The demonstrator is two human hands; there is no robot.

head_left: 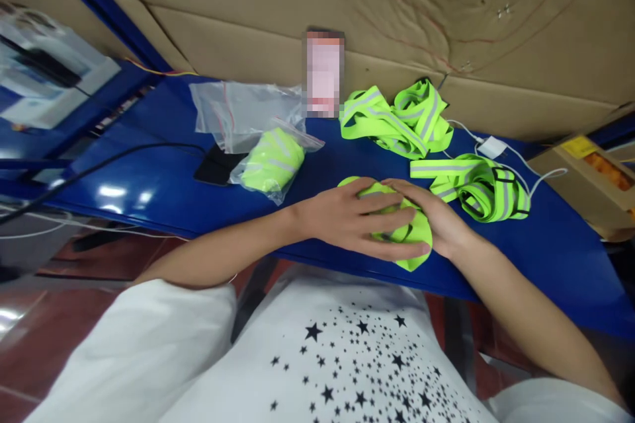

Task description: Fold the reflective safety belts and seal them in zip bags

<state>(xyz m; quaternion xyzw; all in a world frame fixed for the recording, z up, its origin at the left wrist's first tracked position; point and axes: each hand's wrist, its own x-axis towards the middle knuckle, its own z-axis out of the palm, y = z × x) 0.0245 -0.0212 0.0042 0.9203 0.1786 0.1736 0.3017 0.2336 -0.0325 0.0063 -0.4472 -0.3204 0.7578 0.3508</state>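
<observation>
Between my two hands, just above the front edge of the blue table, is a bundled neon yellow-green reflective strap with a grey stripe. My left hand lies over its top, fingers somewhat apart and curved across it. From the other side my right hand cups the bundle; its fingertips are partly hidden. Right of my hands lies a coiled reflective strap with black buckles. More loose reflective straps are heaped behind. To the left, a clear plastic bag holds a folded yellow-green strap.
Flat clear bags lie at the back left, near a dark flat object. A pixelated upright phone-like object leans against the cardboard backing. A white charger with cable and a cardboard box are at right.
</observation>
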